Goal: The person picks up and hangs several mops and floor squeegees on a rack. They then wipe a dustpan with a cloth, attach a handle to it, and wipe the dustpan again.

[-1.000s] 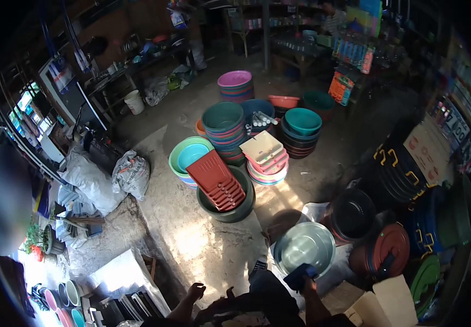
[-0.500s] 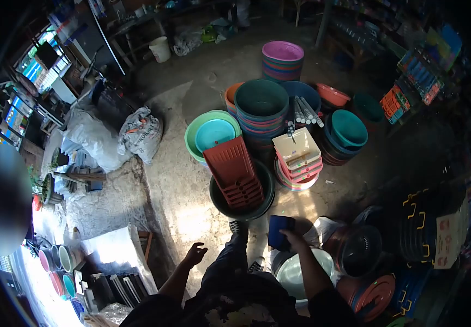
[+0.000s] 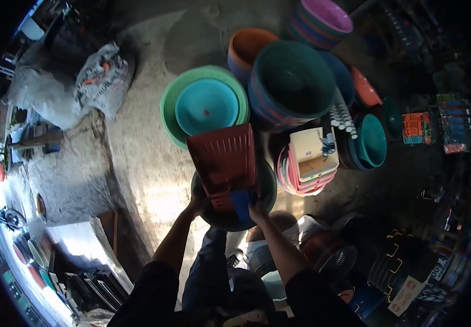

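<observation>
A stack of reddish-brown slotted plastic racks (image 3: 222, 158) leans inside a dark green tub (image 3: 268, 191) in front of me. My left hand (image 3: 198, 205) is at the left side of the racks, by the tub's rim; its fingers are mostly hidden. In my right hand (image 3: 256, 211) is a dark blue, flat-sided piece (image 3: 241, 205), held against the lower right of the racks. I cannot make out what kind of thing it is. Just beyond the racks, a turquoise basin (image 3: 205, 106) sits inside a light green one (image 3: 169, 103).
Stacked dark green tubs (image 3: 292, 82) stand ahead, with cream and pink trays (image 3: 313, 150) to their right. White sacks (image 3: 104, 82) lie at the left. Nested dark baskets with yellow handles (image 3: 385, 267) are at the lower right.
Both hands have moved forward to the brown racks. My right hand has brought the blue piece from the right over to them. The view has tilted down and come closer.
</observation>
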The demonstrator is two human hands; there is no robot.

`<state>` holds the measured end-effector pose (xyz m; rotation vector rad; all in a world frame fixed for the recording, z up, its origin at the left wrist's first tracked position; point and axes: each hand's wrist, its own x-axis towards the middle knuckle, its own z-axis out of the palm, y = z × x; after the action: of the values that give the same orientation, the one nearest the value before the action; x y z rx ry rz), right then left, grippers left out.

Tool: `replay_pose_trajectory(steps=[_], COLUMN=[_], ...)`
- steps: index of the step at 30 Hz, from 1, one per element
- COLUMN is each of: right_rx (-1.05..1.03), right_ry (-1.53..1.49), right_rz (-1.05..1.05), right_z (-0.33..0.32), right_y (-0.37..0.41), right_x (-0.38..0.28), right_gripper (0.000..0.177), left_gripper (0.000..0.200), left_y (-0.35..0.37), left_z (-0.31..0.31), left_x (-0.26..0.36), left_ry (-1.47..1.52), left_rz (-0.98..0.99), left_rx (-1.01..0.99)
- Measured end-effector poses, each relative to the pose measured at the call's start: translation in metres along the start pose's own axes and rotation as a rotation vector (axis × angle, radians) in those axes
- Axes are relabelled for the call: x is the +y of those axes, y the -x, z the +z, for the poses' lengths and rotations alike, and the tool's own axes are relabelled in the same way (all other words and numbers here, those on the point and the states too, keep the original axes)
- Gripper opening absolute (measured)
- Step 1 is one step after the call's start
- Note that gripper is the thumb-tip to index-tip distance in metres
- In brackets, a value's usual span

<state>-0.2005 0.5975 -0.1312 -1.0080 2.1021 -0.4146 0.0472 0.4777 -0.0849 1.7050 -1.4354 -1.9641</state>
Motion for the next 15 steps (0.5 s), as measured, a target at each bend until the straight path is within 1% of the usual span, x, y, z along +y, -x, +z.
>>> replay_pose_trajectory(steps=[1,2,3,4,5,6,7,8,9,10,11,12,13,14,15], right_rx=[-0.051,-0.099,-0.113,-0.125,-0.142,-0.049,0.048,0.042,0.038,0.036,0.036,0.077,0.119,0.123,0.099], right_ry=[0.088,0.173,0.258,0.342,0.349,0.299,0.249,0.255,0.372,0.487,0.488,0.445,0.401,0.399,0.318], right_rz=[0.061,0.116,0.072,0.027,0.035,0.083,0.126,0.123,0.116,0.106,0.097,0.025,-0.046,-0.054,-0.034], right_z=[-0.008,-0.019,-0.018,-0.016,-0.012,-0.008,-0.007,-0.007,-0.008,-0.009,-0.011,-0.011,-0.014,-0.018,-0.027], right_y=[-0.013,-0.025,-0.041,-0.052,-0.058,-0.064,-0.068,-0.07,-0.07,-0.071,-0.073,-0.076,-0.077,-0.077,-0.073], right_x=[-0.024,-0.053,-0.059,-0.058,-0.06,-0.06,-0.062,-0.064,-0.065,-0.063,-0.061,-0.05,-0.05,-0.049,-0.056], right_gripper=[0.039,0.041,0.043,0.046,0.046,0.045,0.045,0.045,0.044,0.043,0.043,0.042,0.041,0.041,0.042], left_gripper=[0.078,0.078,0.079,0.079,0.078,0.076,0.076,0.074,0.072,0.072,0.07,0.068,0.068,0.067,0.066], left_y=[-0.014,-0.034,-0.044,-0.043,-0.041,-0.042,-0.041,-0.041,-0.042,-0.039,-0.033,-0.029,-0.03,-0.028,-0.026], left_z=[0.006,0.015,0.021,0.026,0.033,0.038,0.04,0.042,0.043,0.039,0.034,0.029,0.027,0.027,0.027], left_x=[-0.021,-0.051,-0.071,-0.073,-0.071,-0.073,-0.075,-0.075,-0.074,-0.06,-0.047,-0.035,-0.032,-0.029,-0.027], left_ry=[0.012,0.018,0.023,0.031,0.053,0.073,0.078,0.114,0.15,0.154,0.149,0.144,0.145,0.102,0.058], left_rz=[-0.031,0.013,0.057,0.034,0.105,0.181,0.172,0.179,0.189,0.191,0.096,0.002,0.008,0.031,0.056], left_rx=[-0.003,0.051,0.105,0.104,0.17,0.237,0.239,0.262,0.286,0.294,0.262,0.23,0.238,0.249,0.26])
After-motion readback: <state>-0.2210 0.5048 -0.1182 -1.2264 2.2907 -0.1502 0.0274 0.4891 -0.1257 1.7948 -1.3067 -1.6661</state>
